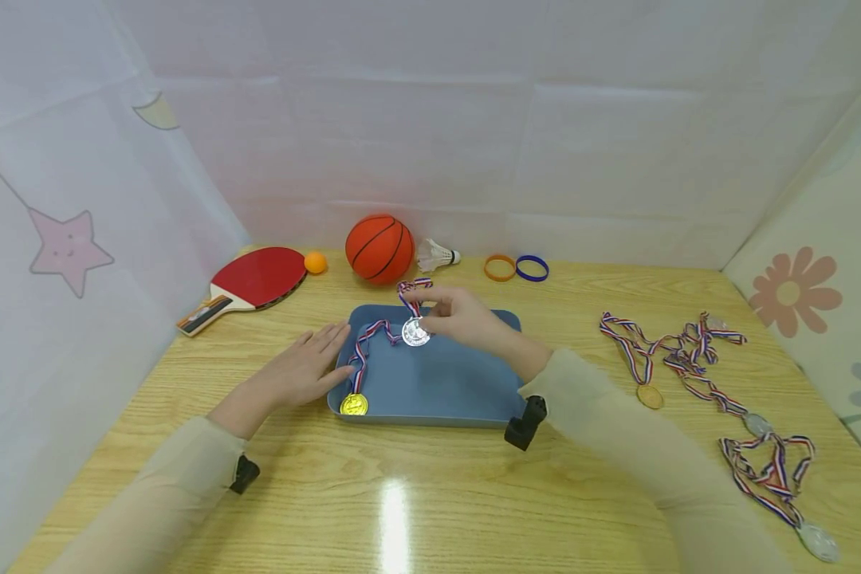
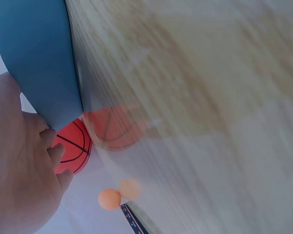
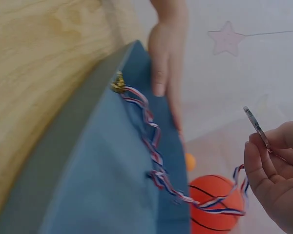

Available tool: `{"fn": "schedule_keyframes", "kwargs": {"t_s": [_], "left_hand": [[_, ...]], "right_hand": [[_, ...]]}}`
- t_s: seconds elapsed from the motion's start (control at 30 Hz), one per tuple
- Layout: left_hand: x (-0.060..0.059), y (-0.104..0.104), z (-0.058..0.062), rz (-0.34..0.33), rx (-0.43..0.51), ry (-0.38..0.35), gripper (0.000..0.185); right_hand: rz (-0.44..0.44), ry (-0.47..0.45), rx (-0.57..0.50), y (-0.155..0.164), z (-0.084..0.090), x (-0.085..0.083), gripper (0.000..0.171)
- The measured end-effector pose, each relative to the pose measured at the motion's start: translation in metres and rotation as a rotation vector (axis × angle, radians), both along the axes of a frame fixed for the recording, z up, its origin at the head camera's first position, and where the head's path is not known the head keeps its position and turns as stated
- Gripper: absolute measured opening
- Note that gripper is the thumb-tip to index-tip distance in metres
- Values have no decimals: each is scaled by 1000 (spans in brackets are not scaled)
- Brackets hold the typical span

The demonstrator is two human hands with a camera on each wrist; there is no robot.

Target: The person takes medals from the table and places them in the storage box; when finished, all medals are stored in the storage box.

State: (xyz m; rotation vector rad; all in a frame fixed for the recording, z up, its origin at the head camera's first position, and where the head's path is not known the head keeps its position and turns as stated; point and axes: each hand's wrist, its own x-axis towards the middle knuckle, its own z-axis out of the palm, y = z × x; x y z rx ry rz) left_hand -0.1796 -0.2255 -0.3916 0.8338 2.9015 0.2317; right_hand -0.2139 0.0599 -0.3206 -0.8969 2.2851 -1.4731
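My right hand (image 1: 455, 315) pinches a silver medal (image 1: 415, 332) between thumb and fingers above the back of a blue-grey tray (image 1: 438, 391). Its striped ribbon (image 1: 414, 295) rises behind the medal near the tray's back rim. In the right wrist view the silver medal (image 3: 256, 127) is seen edge-on, held up off the tray. A gold medal (image 1: 354, 404) lies in the tray's front left corner, its red, white and blue ribbon (image 1: 359, 355) running along the left side. With fingers extended, my left hand (image 1: 301, 368) touches the tray's left rim.
Behind the tray stand a small basketball (image 1: 380, 249), a shuttlecock (image 1: 438, 255), an orange wristband (image 1: 500, 269) and a blue wristband (image 1: 532, 269). A table tennis bat (image 1: 258, 279) and orange ball (image 1: 316, 262) lie back left. Several ribboned medals (image 1: 649, 396) lie at the right.
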Motion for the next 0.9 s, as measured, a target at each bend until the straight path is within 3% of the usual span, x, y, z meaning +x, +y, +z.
{"fn": "schedule_keyframes", "kwargs": {"t_s": [0.23, 0.47, 0.73, 0.9], "left_hand": [[1, 1, 2, 2, -1, 4, 72], [1, 0, 2, 4, -2, 0, 72], [0, 0, 1, 2, -4, 5, 72], [0, 0, 0, 1, -3, 6, 73]], "right_hand": [[31, -36, 142, -22, -33, 9, 46], [100, -129, 133, -31, -60, 18, 41], [114, -191, 152, -38, -78, 24, 31], [111, -181, 194, -42, -79, 28, 20]]}}
